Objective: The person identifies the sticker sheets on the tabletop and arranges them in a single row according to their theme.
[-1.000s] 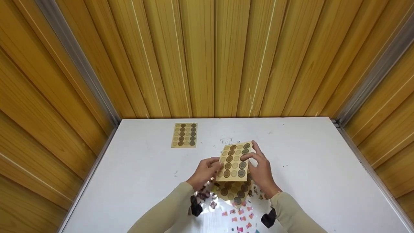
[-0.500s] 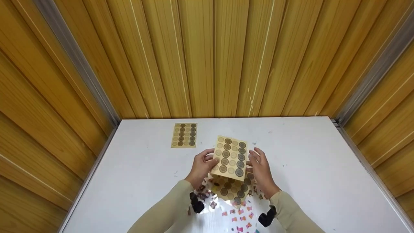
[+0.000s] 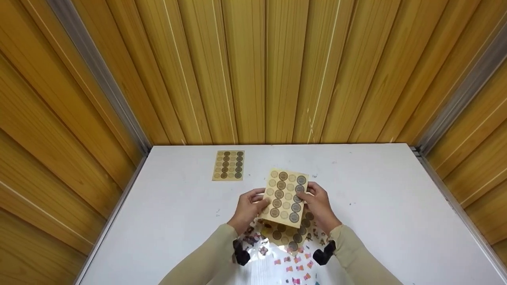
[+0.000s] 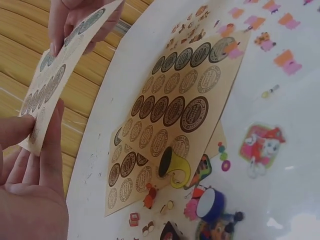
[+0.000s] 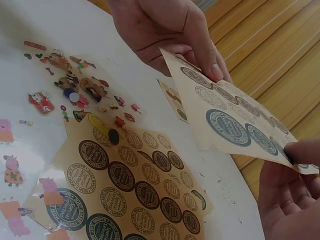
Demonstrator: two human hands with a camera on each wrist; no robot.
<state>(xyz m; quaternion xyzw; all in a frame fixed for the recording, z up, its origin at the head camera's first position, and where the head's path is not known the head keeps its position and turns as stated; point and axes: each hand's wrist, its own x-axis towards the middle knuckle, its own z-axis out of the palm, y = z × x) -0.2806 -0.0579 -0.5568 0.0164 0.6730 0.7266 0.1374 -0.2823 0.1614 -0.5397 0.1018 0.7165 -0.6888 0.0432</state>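
The right hand (image 3: 320, 206) has come in onto the edge of the raised sticker sheet (image 3: 283, 198), thumb now on its face.

Left to right: a matching sheet of round stickers (image 3: 228, 166) lies flat at the back of the white table (image 3: 182, 206); the left hand (image 3: 247, 208) pinches the raised sheet's left edge, thumb in front, fingers behind; that sheet is held tilted in the air between both hands, above overlapping tan sticker sheets (image 4: 170, 100) and small cartoon stickers (image 4: 260, 146); the right hand pinches the right edge, thumb in front and fingers behind.
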